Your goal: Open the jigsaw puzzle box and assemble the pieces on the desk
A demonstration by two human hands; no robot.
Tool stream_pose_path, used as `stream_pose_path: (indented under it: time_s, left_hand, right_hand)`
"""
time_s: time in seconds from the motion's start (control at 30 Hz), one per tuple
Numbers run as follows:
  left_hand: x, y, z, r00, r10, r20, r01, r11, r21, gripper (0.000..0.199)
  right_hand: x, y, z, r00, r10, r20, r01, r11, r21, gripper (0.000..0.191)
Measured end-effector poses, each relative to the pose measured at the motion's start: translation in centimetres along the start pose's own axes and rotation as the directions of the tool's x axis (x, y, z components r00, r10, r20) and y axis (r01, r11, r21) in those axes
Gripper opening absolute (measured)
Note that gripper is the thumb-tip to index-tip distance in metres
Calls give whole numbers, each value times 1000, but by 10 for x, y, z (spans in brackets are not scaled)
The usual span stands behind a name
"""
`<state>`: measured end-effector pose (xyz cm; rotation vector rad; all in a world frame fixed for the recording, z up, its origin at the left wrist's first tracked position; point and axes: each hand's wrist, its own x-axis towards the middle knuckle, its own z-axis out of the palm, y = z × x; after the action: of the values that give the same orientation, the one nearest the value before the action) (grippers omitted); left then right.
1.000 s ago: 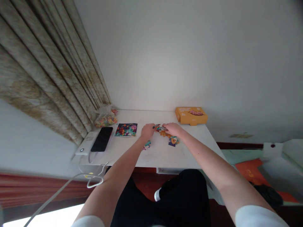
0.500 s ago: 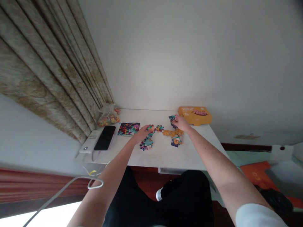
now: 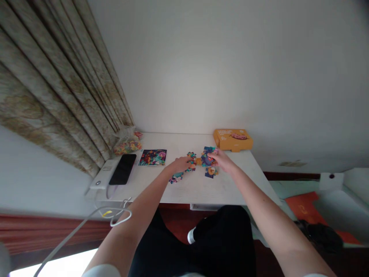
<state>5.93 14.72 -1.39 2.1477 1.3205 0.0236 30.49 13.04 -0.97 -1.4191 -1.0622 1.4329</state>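
Observation:
My right hand (image 3: 223, 161) grips the edge of a dark blue joined puzzle section (image 3: 206, 157) with a red spot, over the orange puzzle part (image 3: 198, 162). My left hand (image 3: 181, 164) has its fingers closed on a colourful puzzle section (image 3: 191, 157), just left of the orange part. A teal and purple puzzle section (image 3: 176, 177) lies below my left hand, partly covered by it. Under my right hand, a blue and orange puzzle section (image 3: 211, 172) rests on the white table.
A picture card (image 3: 152, 157) lies on the white table (image 3: 184, 192), left of the puzzle. Further left are a black phone (image 3: 123, 169), a white power strip (image 3: 100, 177) and a clear bag of pieces (image 3: 128, 145). An orange puzzle box (image 3: 233, 140) stands at the back right.
My right hand has brought the dark blue section nearer and left, over the orange part. My left hand has shifted right and slightly nearer with its colourful section. The view has turned slightly.

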Motion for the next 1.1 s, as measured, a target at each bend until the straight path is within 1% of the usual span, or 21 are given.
stream_pose_path:
  time_s: [0.03,0.1,0.17,0.27,0.33,0.4,0.47,0.5,0.57,0.63,0.7,0.73,0.77,0.83,0.93,1.0,1.1]
  left_hand:
    - [-1,3,0,1000,-8,13,7,998,62,47]
    - [-2,7,2,1000,-4,30,-1,986,164,46]
    - [-5,6,3,999,7,33,-15,973,230,44]
    - [-9,-2,4,1000,4,19,-9,959,282,42]
    - [-13,-8,5,1000,13,-26,-4,953,304,42]
    - [-18,-12,6,991,34,-126,4,956,294,42]
    - [-25,-12,10,961,70,-268,-5,972,234,44]
    - [-30,-10,15,936,97,-339,-28,979,203,44]
    - [-40,-3,28,874,164,-457,-94,981,172,41]
    - [-52,7,47,816,213,-538,-134,974,183,37]
    - [-62,15,68,771,219,-598,-124,973,197,37]
    - [-65,18,77,762,219,-609,-116,972,203,38]
    - [-68,21,84,761,219,-610,-110,971,212,38]
    - [-71,24,94,777,222,-589,-101,968,231,39]
    - [-71,26,95,803,234,-549,-105,961,257,38]
    - [-70,27,90,810,253,-528,-122,955,269,37]
    - [-63,28,78,821,267,-505,-142,952,272,34]
  right_hand:
    - [-9,6,5,999,29,44,-27,999,-27,32]
    - [-25,20,18,994,76,82,-70,995,-71,32]
    - [-36,34,32,994,94,64,-88,992,-92,32]
    - [-44,52,53,991,108,80,-98,987,-128,31]
    - [-44,60,64,997,47,57,-35,979,-203,32]
    - [-42,65,74,998,-66,-2,61,939,-340,37]
    - [-41,68,80,982,-186,-43,141,857,-496,47]
    - [-41,69,83,969,-242,-48,173,807,-564,51]
    - [-42,71,86,937,-347,-35,233,697,-678,58]
    - [-45,73,88,908,-418,-13,256,580,-773,62]
    - [-50,74,88,894,-448,8,250,484,-838,64]
    - [-53,74,87,889,-458,16,247,450,-858,63]
    - [-56,74,85,882,-470,24,250,424,-870,61]
    - [-62,74,78,862,-505,42,272,392,-879,53]
    - [-68,75,59,829,-554,77,308,337,-890,41]
    - [-68,79,42,815,-574,72,285,290,-914,38]
    - [-67,87,16,820,-569,56,239,251,-938,39]
